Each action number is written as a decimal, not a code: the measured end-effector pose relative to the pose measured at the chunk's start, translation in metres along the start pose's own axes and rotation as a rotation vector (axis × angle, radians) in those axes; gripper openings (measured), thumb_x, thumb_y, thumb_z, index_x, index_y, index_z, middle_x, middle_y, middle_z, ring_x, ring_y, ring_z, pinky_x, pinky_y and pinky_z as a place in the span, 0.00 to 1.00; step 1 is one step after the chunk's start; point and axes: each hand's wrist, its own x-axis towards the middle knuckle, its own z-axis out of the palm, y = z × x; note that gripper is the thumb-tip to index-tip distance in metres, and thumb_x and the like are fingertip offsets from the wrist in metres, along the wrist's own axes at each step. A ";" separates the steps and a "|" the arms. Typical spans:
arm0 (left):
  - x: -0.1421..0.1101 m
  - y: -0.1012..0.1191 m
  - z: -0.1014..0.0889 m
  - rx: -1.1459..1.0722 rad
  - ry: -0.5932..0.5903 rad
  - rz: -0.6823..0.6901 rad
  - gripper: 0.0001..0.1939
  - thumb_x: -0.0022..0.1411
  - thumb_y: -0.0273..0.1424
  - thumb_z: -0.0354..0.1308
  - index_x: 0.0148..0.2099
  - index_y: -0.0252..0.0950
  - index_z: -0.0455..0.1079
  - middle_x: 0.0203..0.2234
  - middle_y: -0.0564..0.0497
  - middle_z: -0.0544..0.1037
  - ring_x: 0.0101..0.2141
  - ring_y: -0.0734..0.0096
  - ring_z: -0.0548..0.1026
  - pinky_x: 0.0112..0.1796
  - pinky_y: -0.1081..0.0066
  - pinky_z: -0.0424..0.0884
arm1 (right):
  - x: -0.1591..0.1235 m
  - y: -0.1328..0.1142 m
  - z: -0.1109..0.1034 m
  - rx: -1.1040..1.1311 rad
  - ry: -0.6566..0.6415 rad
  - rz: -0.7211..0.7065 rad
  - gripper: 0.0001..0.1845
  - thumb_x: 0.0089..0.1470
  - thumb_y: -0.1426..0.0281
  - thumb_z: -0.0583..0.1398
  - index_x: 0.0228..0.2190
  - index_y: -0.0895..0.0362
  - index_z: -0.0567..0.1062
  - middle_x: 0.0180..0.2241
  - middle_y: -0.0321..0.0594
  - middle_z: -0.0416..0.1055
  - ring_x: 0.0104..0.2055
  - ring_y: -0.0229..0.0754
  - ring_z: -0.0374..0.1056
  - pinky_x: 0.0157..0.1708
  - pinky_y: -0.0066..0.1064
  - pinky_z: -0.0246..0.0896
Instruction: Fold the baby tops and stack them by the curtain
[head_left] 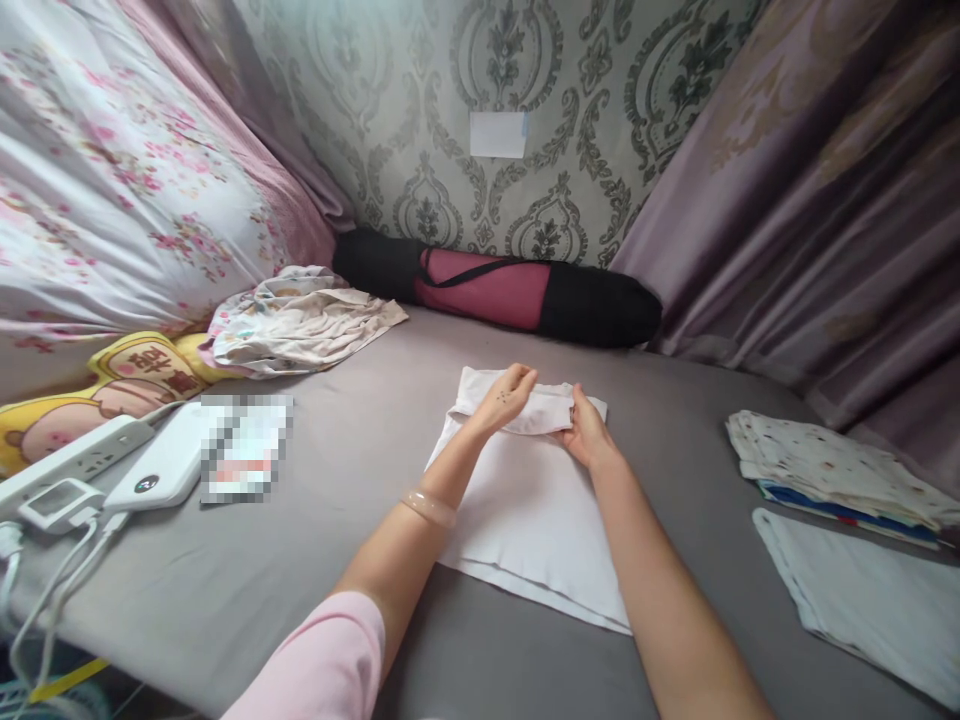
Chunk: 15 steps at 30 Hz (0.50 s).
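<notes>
A white garment (532, 510) lies flat in front of me, its far end turned over into a folded band. My left hand (512, 397) is closed at the middle of that band, its fingers curled and their tips mostly hidden behind the hand. At the band's right end, my right hand (587, 428) grips the cloth with the thumb on top and the other fingers partly underneath. A pale bangle (429, 507) is on my left forearm. The garment's near edge shows two layers spreading between my forearms.
Folded clothes (832, 475) and a folded pale cloth (862, 590) lie at right on the grey sheet (337, 520). At left are a power strip (82, 465), a white power bank (161, 470) with cables and a yellow cushion (150, 365). Behind are crumpled cloth (300, 320) and a long bag (487, 290).
</notes>
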 end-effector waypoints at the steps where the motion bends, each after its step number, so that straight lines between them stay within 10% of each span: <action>1: 0.004 -0.005 -0.009 0.046 0.035 -0.004 0.09 0.66 0.32 0.48 0.39 0.37 0.68 0.35 0.50 0.76 0.39 0.70 0.73 0.43 0.71 0.66 | 0.001 0.002 0.000 -0.014 0.002 -0.015 0.11 0.62 0.64 0.55 0.36 0.57 0.74 0.31 0.42 0.78 0.33 0.42 0.74 0.34 0.36 0.73; 7: 0.012 -0.043 -0.069 0.322 0.305 -0.200 0.15 0.59 0.20 0.46 0.45 0.35 0.69 0.39 0.45 0.78 0.43 0.66 0.74 0.46 0.67 0.68 | 0.010 0.012 -0.007 -0.135 0.096 -0.166 0.07 0.48 0.79 0.60 0.32 0.59 0.75 0.27 0.38 0.77 0.30 0.41 0.74 0.35 0.33 0.72; 15: 0.001 -0.053 -0.074 0.491 0.038 -0.331 0.26 0.53 0.20 0.52 0.55 0.34 0.66 0.44 0.43 0.76 0.42 0.64 0.74 0.43 0.69 0.69 | 0.030 0.014 -0.026 -0.346 0.207 -0.393 0.20 0.40 0.73 0.59 0.40 0.59 0.76 0.30 0.36 0.76 0.30 0.39 0.72 0.33 0.28 0.69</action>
